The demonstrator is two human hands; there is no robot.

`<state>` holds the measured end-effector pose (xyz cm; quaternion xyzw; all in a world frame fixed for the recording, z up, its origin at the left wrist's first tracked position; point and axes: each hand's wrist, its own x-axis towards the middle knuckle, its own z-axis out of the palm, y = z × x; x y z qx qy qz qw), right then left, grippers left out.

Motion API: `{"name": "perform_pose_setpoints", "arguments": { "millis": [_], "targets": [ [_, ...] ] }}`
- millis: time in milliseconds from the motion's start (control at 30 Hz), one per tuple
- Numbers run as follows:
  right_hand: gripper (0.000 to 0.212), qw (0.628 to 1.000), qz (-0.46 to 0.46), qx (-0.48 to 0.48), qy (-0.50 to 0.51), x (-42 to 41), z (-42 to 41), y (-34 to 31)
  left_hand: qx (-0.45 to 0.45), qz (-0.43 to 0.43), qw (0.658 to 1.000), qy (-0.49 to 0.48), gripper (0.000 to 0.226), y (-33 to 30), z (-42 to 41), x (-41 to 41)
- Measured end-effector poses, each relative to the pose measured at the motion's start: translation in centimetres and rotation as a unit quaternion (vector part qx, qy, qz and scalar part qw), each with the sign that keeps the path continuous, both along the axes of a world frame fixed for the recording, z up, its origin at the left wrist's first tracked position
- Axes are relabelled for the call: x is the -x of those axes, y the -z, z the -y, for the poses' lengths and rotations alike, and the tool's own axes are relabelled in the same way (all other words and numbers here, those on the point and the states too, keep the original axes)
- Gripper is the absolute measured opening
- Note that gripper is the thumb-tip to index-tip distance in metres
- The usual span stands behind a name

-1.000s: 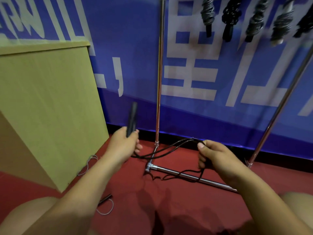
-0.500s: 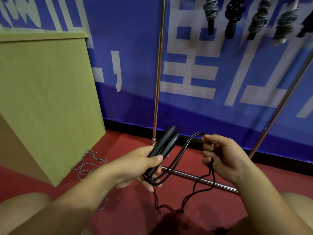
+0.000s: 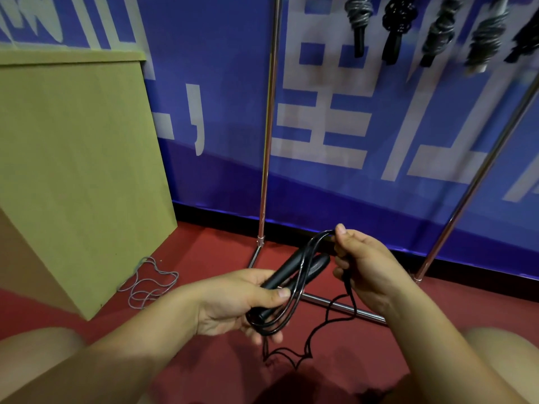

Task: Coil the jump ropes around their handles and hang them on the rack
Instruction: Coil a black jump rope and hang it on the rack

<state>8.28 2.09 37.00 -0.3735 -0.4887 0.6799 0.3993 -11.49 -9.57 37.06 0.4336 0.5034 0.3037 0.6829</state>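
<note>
**Ana:** Head view first: what are the hands doing?

**Ben:** The left hand (image 3: 233, 301) has its fingers and thumb curled round the two black handles (image 3: 294, 271), which lie side by side and point up and away to the right. The right hand (image 3: 364, 266) pinches a loop of the black rope (image 3: 294, 298) between thumb and fingers, with the lower fingers curled over a strand that hangs down.

**Ana:** And where does the rope run?

**Ben:** From the right hand's pinch several strands sweep down across the handles and loop under the left hand. The loose remainder drops in kinks to the red floor (image 3: 204, 249), between the person's knees.

**Ana:** What lies beyond?

**Ben:** The metal rack (image 3: 267, 135) stands just behind the hands, its base bar on the floor. Coiled ropes (image 3: 360, 21) hang from its top, at the upper right. A grey rope (image 3: 145, 282) lies loose on the floor to the left, beside a cardboard box (image 3: 75, 158). A blue banner (image 3: 221, 83) with white lettering covers the wall.
</note>
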Motion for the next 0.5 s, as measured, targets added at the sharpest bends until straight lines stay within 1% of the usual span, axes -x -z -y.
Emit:
{"name": "perform_pose_setpoints", "arguments": {
  "millis": [100,167,300,400,500],
  "targets": [
    [0.026,1.000,0.004,-0.017,-0.007,0.4,0.1,0.3,-0.010,-0.027,1.000,0.004,0.065,0.2,-0.3,-0.2],
    [0.023,1.000,0.020,-0.023,-0.005,0.6,0.2,0.4,-0.012,-0.029,0.999,0.021,0.070,0.3,-0.3,-0.2],
    [0.026,0.999,0.041,-0.034,0.007,0.9,0.2,0.7,-0.028,-0.020,0.995,0.091,0.054,-0.1,-0.1,-0.1],
    [0.030,0.998,0.060,-0.031,0.004,1.1,0.4,0.8,-0.039,-0.007,0.991,0.125,0.047,-0.3,0.1,0.2],
    [0.024,0.999,0.038,-0.003,-0.024,1.3,0.7,0.8,-0.069,0.026,0.987,0.142,0.042,-0.2,0.1,0.3]
  ]
}}
